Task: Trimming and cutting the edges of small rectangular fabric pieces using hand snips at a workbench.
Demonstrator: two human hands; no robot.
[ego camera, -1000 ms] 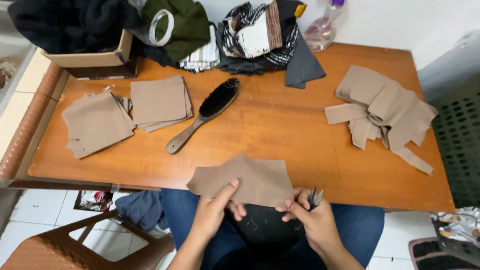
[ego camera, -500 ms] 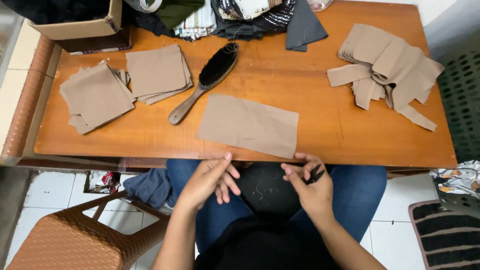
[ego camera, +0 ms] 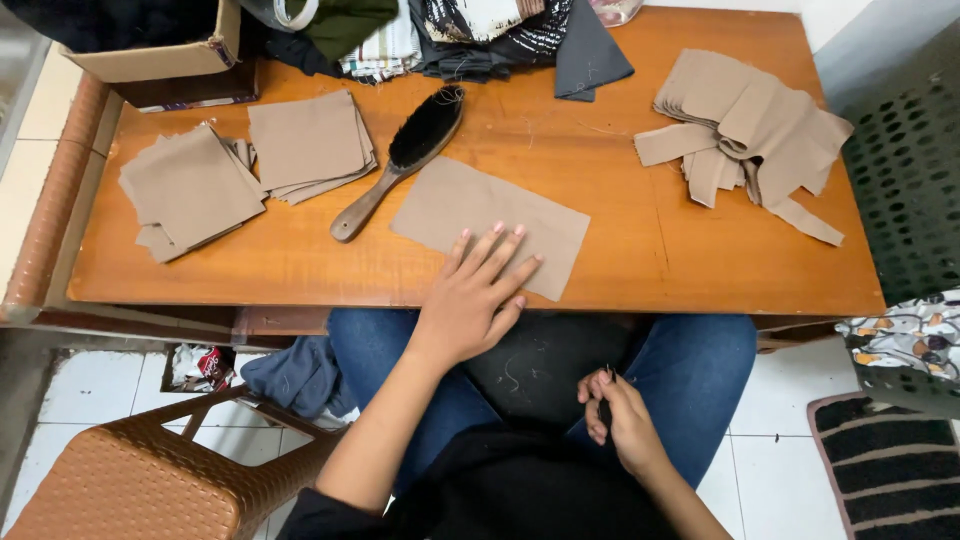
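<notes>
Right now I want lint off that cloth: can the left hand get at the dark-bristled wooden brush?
Probably yes. The left hand lies flat on the tan rectangular fabric piece, and the dark-bristled wooden brush lies just beyond it on the bare orange wooden table, handle towards the hand, nothing between.

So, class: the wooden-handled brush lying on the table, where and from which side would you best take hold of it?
Grip the brush by its bare wooden handle, which angles down-left toward the table's near edge. Come from the near-left side, likely with the left hand, which rests closest, on the tan cloth piece. The bristle head points away, toward the far cloth pile.
</notes>
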